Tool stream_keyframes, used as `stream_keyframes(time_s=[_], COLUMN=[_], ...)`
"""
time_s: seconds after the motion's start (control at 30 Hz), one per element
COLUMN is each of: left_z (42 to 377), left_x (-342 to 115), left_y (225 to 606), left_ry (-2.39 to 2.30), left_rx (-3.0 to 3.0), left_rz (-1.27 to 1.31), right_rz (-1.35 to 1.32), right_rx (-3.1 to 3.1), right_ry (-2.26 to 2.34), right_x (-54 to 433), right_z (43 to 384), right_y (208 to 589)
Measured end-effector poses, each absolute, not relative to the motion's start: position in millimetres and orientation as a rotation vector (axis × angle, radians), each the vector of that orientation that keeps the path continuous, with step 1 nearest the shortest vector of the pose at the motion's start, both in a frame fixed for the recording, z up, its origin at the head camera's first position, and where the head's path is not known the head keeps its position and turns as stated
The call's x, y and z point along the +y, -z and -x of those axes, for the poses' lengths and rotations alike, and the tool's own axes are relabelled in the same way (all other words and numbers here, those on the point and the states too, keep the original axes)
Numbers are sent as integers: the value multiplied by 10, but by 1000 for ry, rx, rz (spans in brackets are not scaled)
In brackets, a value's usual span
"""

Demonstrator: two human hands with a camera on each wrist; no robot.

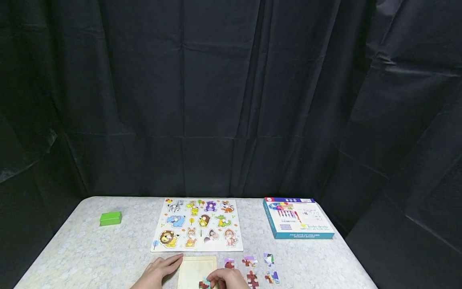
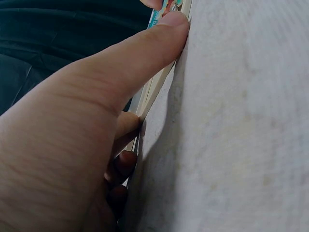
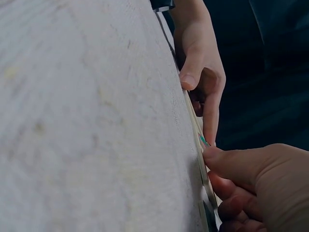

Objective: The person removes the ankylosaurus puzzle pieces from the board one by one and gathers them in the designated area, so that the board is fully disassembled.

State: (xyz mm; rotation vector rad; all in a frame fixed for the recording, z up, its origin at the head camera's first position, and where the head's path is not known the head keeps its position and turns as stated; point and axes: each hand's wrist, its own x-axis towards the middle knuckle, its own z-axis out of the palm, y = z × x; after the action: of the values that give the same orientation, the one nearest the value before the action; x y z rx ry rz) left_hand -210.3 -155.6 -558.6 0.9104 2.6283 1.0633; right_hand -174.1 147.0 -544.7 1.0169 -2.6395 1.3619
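A pale wooden puzzle tray [image 1: 195, 268] with a raised rim lies at the table's front. My left hand [image 1: 160, 273] holds its left side near the far corner; in the left wrist view the thumb [image 2: 161, 30] lies along the edge, with the lower fingers curled beneath. Over the tray's lower right part, my right hand [image 1: 229, 277] pinches a red and light-blue jigsaw piece [image 1: 204, 284]. The right wrist view shows only a sliver of this jigsaw piece [image 3: 203, 140] at the thumb tip. Fingers partly cover the piece.
Several loose jigsaw pieces [image 1: 252, 278] lie right of the tray. Behind it sits an animal peg puzzle board [image 1: 211, 247]. A green block [image 1: 110, 218] is at the left, a boxed bead set [image 1: 304, 236] at the back right. A black curtain [image 1: 216, 100] hangs behind the table.
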Motion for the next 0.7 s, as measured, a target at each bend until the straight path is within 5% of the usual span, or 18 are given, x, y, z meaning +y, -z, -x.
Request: stream_keyframes(time_s=[0.23,0.7], left_z=[2086,2090], left_x=[-1569,-1554], left_y=[5580,5538], left_ry=[-1069,-1073], left_rx=[2621,2598], left_rz=[-910,-871], right_rz=[-1032,-615], right_rx=[-2624,-2644], right_ry=[-1371,-1300], right_x=[1501,1875], right_z=[1752,1742], right_y=[5430,4980])
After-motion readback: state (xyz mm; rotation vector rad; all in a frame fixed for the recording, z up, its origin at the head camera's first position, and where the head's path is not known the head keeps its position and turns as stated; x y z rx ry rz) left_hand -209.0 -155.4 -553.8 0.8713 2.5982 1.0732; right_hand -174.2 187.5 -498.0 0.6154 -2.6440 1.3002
